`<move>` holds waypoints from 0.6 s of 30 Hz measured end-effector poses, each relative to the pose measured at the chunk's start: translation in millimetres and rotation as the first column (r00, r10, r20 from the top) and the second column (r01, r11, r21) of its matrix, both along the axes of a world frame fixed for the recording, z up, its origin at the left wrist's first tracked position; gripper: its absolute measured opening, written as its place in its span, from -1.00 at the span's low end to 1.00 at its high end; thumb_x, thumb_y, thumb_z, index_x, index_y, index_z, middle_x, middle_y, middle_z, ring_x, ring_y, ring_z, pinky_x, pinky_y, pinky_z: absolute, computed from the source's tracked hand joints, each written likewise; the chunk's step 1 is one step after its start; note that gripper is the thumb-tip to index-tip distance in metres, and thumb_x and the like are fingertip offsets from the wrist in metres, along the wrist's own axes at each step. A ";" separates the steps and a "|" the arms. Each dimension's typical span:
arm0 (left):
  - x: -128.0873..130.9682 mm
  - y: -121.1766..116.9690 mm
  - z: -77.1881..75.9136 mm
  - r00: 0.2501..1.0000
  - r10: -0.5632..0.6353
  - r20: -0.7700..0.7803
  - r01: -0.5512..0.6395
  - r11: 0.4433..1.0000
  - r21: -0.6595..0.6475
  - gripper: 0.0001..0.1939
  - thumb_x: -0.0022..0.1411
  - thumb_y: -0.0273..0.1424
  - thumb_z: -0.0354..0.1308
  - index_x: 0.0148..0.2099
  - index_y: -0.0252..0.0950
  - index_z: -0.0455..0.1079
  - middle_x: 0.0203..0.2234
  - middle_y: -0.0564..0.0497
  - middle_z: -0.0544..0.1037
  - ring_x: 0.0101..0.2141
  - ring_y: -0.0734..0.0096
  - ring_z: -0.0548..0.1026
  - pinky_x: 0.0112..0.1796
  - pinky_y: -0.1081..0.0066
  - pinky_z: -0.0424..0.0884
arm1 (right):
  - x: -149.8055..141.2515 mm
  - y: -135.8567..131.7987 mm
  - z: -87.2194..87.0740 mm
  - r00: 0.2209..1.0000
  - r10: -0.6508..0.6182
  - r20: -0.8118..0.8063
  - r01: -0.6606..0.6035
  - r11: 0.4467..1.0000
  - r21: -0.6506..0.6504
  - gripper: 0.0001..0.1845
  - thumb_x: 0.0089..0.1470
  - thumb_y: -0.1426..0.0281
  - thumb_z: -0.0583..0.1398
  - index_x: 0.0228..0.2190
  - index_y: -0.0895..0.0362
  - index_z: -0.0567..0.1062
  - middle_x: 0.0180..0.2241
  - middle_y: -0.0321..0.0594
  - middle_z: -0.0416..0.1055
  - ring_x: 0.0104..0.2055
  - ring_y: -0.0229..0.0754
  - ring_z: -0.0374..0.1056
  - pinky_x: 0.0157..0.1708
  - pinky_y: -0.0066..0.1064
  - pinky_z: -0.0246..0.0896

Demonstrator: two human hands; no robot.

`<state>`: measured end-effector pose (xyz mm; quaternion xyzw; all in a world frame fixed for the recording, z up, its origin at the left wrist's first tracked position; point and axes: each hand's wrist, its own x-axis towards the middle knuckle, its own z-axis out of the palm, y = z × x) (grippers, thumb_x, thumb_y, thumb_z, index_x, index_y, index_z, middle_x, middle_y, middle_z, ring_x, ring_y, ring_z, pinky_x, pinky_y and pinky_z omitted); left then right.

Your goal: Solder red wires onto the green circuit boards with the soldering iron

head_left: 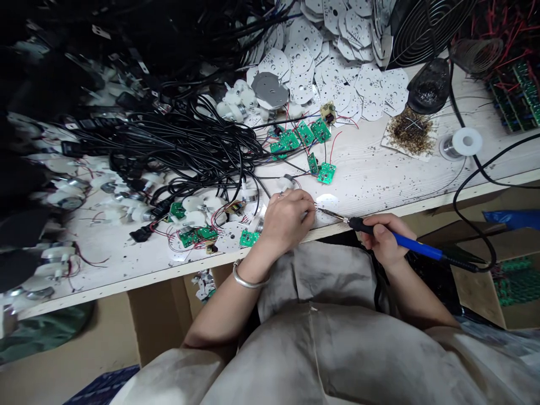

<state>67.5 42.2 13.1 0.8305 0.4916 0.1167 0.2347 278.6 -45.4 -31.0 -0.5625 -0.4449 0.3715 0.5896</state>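
Note:
My right hand (388,237) is closed around a soldering iron (415,245) with a blue and black handle. Its metal tip points left onto a white round circuit board (327,201) near the table's front edge. Beside the tip, my left hand (291,216) has its fingers pinched together over the board's left side. What those fingers hold is too small to make out; a thin wire end may be there. A small white motor-like part (287,181) lies just behind the left hand. Green circuit boards (326,172) with red and black wires lie farther back.
Bundled black cables (202,146) and white plastic parts cover the left of the table. White boards (301,56) are heaped at the back. On the right are a solder spool (467,142), a debris-covered pad (410,132) and a fan (428,28). The iron's black cord (459,197) loops at right.

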 end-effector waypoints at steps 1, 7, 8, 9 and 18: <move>-0.1 0.2 0.2 1.000 0.000 -0.002 0.000 1.000 -0.002 -0.85 0.19 -0.52 0.17 -0.38 -0.23 0.51 -0.24 0.04 0.62 -0.22 0.30 0.53 -0.23 0.25 0.29 | 0.1 -0.1 -0.2 1.000 0.009 -0.002 -0.009 1.000 0.003 -0.71 0.11 0.10 0.22 -0.40 0.03 0.58 -0.75 -0.40 0.31 -0.81 -0.28 0.15 -0.85 -0.45 0.02; -0.6 -1.5 -3.4 0.999 -0.032 -0.008 0.033 0.999 0.037 -0.87 0.21 -0.52 0.16 -0.37 -0.25 0.48 -0.22 0.02 0.61 -0.21 0.30 0.52 -0.20 0.26 0.31 | -2.2 3.4 0.6 0.993 0.009 -0.114 0.005 0.993 0.122 -0.80 0.16 0.20 0.20 -0.33 0.04 0.54 -0.70 -0.42 0.36 -0.78 -0.30 0.17 -0.77 -0.44 0.11; -0.9 -3.2 -4.8 0.999 -0.038 -0.007 0.038 0.997 0.064 -0.87 0.23 -0.51 0.15 -0.35 -0.26 0.48 -0.22 0.01 0.61 -0.21 0.29 0.52 -0.20 0.26 0.31 | -3.2 5.6 1.7 0.990 0.012 -0.143 0.010 0.988 0.154 -0.81 0.17 0.21 0.19 -0.32 0.04 0.53 -0.69 -0.43 0.37 -0.77 -0.31 0.18 -0.73 -0.43 0.18; -1.6 -5.5 -6.1 0.999 -0.040 -0.008 0.041 0.994 0.103 -0.87 0.26 -0.50 0.13 -0.33 -0.26 0.48 -0.22 -0.01 0.60 -0.21 0.28 0.52 -0.19 0.25 0.33 | -4.4 8.2 3.0 0.986 0.013 -0.167 0.018 0.983 0.181 -0.82 0.18 0.22 0.19 -0.31 0.04 0.51 -0.67 -0.43 0.38 -0.77 -0.31 0.20 -0.68 -0.41 0.24; -53.9 -29.3 6.5 0.977 -0.083 -0.197 0.154 0.912 0.381 -0.85 0.34 -0.47 0.05 -0.25 -0.23 0.44 -0.32 -0.02 0.60 -0.26 0.26 0.50 0.05 0.06 0.31 | -2.3 18.3 17.5 0.986 -0.161 -0.042 0.166 0.946 0.279 -0.83 0.23 0.34 0.18 -0.11 -0.04 0.42 -0.33 -0.36 0.54 -0.38 -0.14 0.56 -0.17 -0.05 0.48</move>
